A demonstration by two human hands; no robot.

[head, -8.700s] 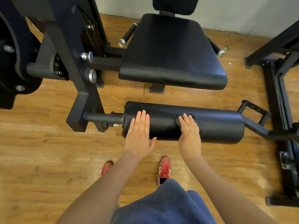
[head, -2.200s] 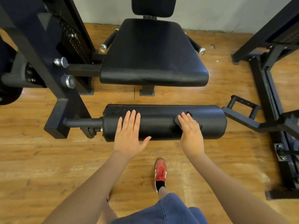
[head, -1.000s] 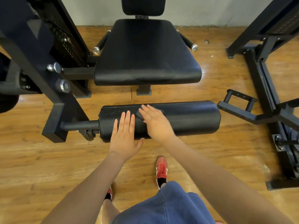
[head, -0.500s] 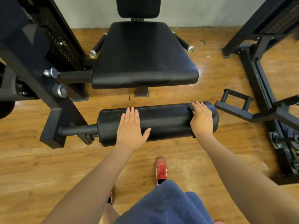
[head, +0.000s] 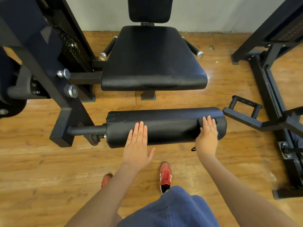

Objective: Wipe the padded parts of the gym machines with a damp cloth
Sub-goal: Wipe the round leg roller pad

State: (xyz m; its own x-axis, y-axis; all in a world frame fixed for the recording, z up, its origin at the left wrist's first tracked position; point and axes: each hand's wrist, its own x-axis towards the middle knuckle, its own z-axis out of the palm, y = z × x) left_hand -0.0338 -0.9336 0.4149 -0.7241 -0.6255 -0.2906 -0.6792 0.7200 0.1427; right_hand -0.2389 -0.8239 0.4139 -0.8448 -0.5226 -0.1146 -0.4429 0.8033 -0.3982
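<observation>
Mid-wipe on the roller pad (head: 165,126), center frame. Right hand (head: 207,136) presses the dark cloth (head: 200,120) flat near its right end; left hand (head: 137,145) rests flat, steadying. Next I'd guess the seat pad (head: 152,63) above.

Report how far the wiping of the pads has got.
Nothing shows as finished: no wet sheen tells wiped from unwiped. In hand: the right hand presses a dark cloth flat on the roller pad near its right end, while the left hand rests flat on the pad's left half. Likely left: the seat pad and the backrest pad, which no hand touches.
</observation>
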